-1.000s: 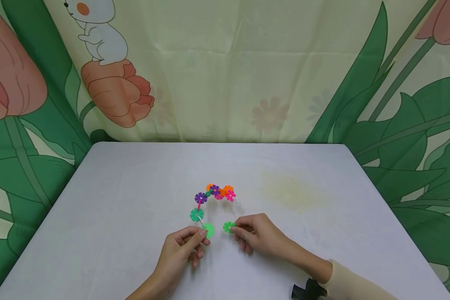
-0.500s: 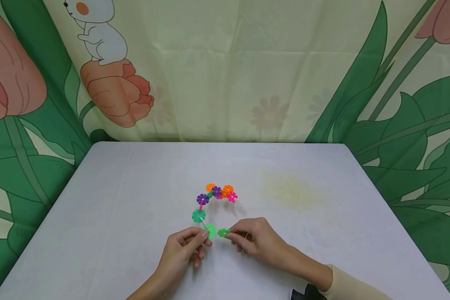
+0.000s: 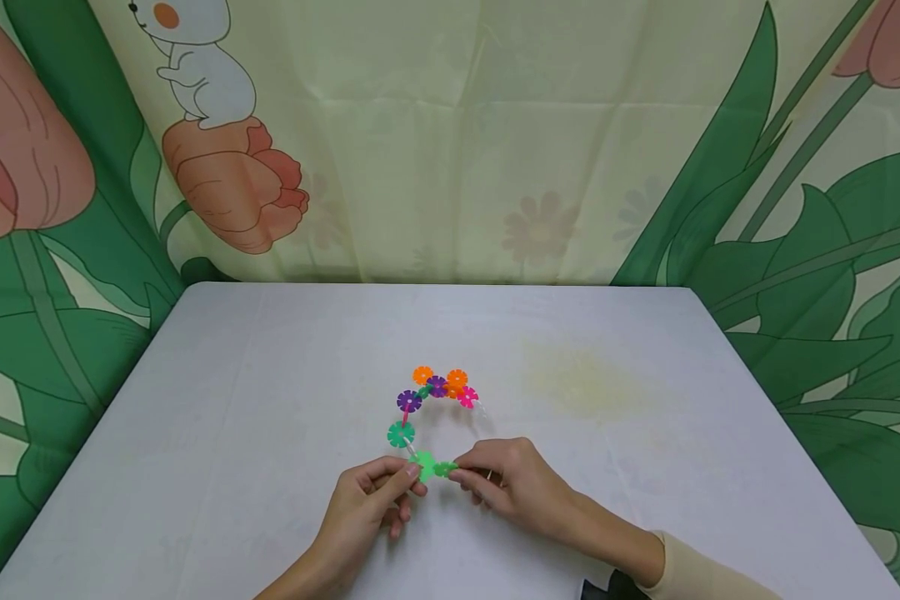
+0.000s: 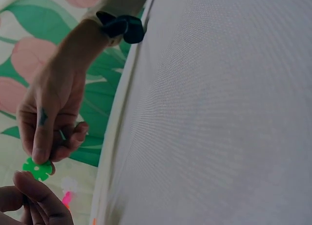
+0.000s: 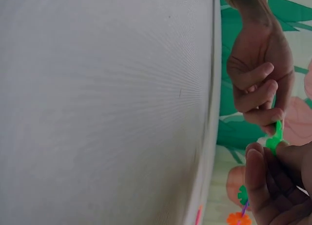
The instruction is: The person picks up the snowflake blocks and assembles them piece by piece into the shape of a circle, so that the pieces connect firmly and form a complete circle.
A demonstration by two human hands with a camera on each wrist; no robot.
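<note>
My left hand (image 3: 375,497) pinches a light green flower-shaped disc (image 3: 425,463) between thumb and fingers. That disc ends a curved chain of interlocking discs, with a teal disc (image 3: 401,434), a purple disc (image 3: 409,402), an orange disc (image 3: 423,375) and a pink disc (image 3: 467,397) along it. Opposite, my right hand (image 3: 521,483) holds a darker green flower-shaped disc (image 3: 444,469) by its edge, tilted. The two green discs meet edge to edge between the fingertips. In the left wrist view, the green disc (image 4: 37,169) shows flat; fingers partly hide the joint.
A white-covered table (image 3: 270,375) lies under both hands, with a faint yellowish stain (image 3: 581,375) at right. Behind it hangs a printed curtain (image 3: 420,167) with plants and a rabbit. A black band (image 4: 124,28) is on the right wrist.
My right hand has moved left and slightly down, bringing its tilted green disc against the left hand's disc. The chain has shifted slightly right with the left hand.
</note>
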